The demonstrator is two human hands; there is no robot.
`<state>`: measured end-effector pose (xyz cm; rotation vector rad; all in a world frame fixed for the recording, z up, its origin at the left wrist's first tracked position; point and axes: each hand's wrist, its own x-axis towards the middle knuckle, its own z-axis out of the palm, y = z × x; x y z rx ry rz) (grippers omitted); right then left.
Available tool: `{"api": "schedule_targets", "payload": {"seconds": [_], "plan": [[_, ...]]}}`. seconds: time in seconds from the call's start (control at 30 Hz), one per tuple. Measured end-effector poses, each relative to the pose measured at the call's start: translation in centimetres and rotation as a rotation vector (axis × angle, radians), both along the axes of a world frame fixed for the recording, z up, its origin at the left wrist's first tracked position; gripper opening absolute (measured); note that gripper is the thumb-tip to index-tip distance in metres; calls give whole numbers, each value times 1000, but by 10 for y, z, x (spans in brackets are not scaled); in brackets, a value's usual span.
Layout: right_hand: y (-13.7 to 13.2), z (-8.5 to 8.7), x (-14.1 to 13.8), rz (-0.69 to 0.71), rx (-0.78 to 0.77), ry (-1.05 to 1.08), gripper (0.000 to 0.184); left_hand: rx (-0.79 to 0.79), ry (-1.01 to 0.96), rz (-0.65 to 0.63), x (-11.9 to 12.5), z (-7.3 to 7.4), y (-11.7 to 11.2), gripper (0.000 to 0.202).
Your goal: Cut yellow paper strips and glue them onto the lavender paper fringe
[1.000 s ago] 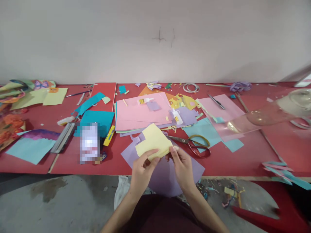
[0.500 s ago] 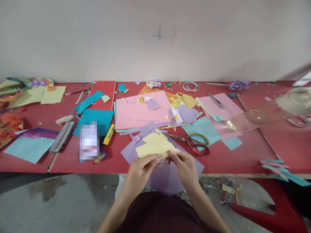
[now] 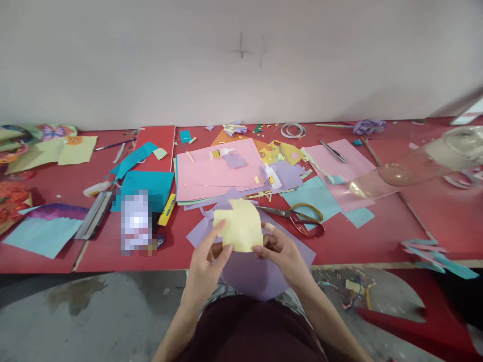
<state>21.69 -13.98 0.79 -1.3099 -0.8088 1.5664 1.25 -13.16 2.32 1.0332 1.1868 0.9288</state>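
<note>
A pale yellow paper piece with a notched top edge is held upright over the red table's near edge. My left hand pinches its lower left corner, fingers closed on it. My right hand grips its lower right corner. Under both hands lies a lilac sheet that overhangs the table edge. Red-and-gold handled scissors lie just right of the paper.
Pink sheets, teal sheets, two small glue bottles, a yellow glue stick and scraps cover the table. A clear glass vessel lies at right. A red chair stands at lower right. A wall rises behind.
The yellow paper has been turned from lying nearly flat to standing upright facing me. Both hands shifted slightly left and lower on it.
</note>
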Motion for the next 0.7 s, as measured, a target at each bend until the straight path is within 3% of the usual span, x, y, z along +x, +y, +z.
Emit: {"api": "schedule_targets", "payload": {"seconds": [0.07,0.13,0.2,0.27,0.33,0.47,0.53,0.63,0.7], "plan": [[-2,1,-3,13,6,12,65,85,-61,140,8,1,2,69],[-4,0,-9,-76,32,-9,52,140,-111,189,15,1,1,75],[-7,-1,-17,-213,67,-38,38,139,-108,146,22,0,-3,71],[-10,-3,-25,-278,89,-49,31,103,-12,62,28,-1,-7,53],[-13,-3,-30,-250,98,-38,31,87,123,7,33,-1,-11,39],[-15,-3,-19,-44,150,-131,29,118,222,56,36,-2,-10,31],[-12,-5,4,-10,254,-398,25,125,216,66,31,-4,-6,28],[-5,-12,54,-147,526,-1055,21,143,206,55,16,-7,-2,28],[1,-17,88,-35,588,-1349,30,147,216,39,6,-9,1,34]]}}
